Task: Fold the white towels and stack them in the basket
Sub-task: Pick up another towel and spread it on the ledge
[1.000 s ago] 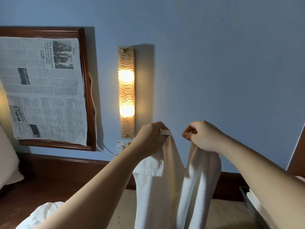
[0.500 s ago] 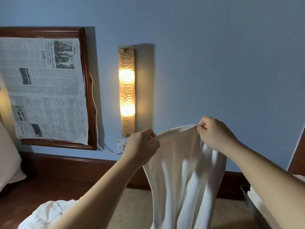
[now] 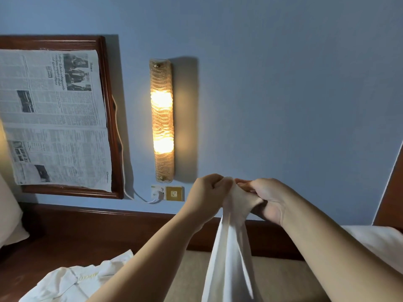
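A white towel (image 3: 229,256) hangs in long folds from my two hands, held up in front of the blue wall. My left hand (image 3: 206,194) grips its top edge with curled fingers. My right hand (image 3: 265,198) pinches the same top edge right beside it, palm turned towards me, so the two hands meet. Another white towel (image 3: 72,280) lies crumpled at the bottom left. The basket is out of view.
A lit wall lamp (image 3: 162,120) hangs behind my hands, with sockets (image 3: 166,193) under it. A wooden frame (image 3: 110,118) covered with newspaper is on the left wall. A dark wooden ledge (image 3: 87,232) runs below. White bedding (image 3: 379,240) shows at the right.
My hands, which held the towel's top edge spread apart half a second ago, have come together. The towel now hangs narrow and doubled. My view has tilted slightly, hiding the dark basket edge at the right.
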